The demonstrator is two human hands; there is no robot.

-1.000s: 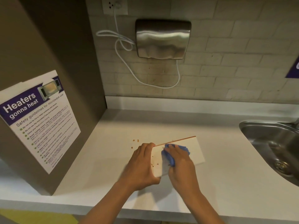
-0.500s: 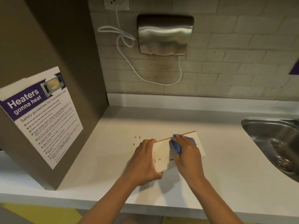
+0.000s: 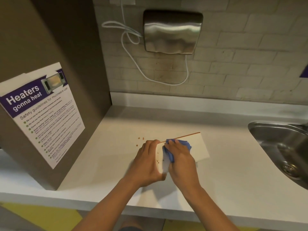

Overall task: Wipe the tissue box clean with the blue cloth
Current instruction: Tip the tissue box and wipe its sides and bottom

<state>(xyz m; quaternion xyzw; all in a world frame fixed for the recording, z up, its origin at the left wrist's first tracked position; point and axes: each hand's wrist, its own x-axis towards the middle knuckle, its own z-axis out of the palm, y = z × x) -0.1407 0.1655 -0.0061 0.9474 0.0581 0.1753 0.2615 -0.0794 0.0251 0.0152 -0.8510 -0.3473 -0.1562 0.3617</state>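
Lying flat on the pale laminate counter (image 3: 233,164), near its front edge and well left of the sink, the white rectangular cardboard tissue box (image 3: 198,147) looks light and hollow, so it would likely skid or dent under a firm wipe unless braced. The left hand (image 3: 146,162) does that bracing: its fingers curl over the box's left end and hold it down. That end seems the sensible place to take hold, since it leaves the top face free. The right hand (image 3: 180,157) has its fingers closed on the crumpled soft blue cloth (image 3: 171,150) and presses the wad onto the box's top, close to the left end; the cloth looks limp and should mould to the surface. Small brown specks (image 3: 158,161) show on the box face between the two hands, so by my reading the wiping is unfinished.

A few brown crumbs (image 3: 140,139) lie on the counter just beyond the left hand. The stainless steel sink (image 3: 280,147) sits well apart on the right, a brushed-metal wall dispenser (image 3: 172,30) with a looping white cord (image 3: 130,47) hangs above, and a grey cabinet side carrying a purple-and-white microwave safety poster (image 3: 41,110) stands to the left. None of these looks to crowd the wiping strokes
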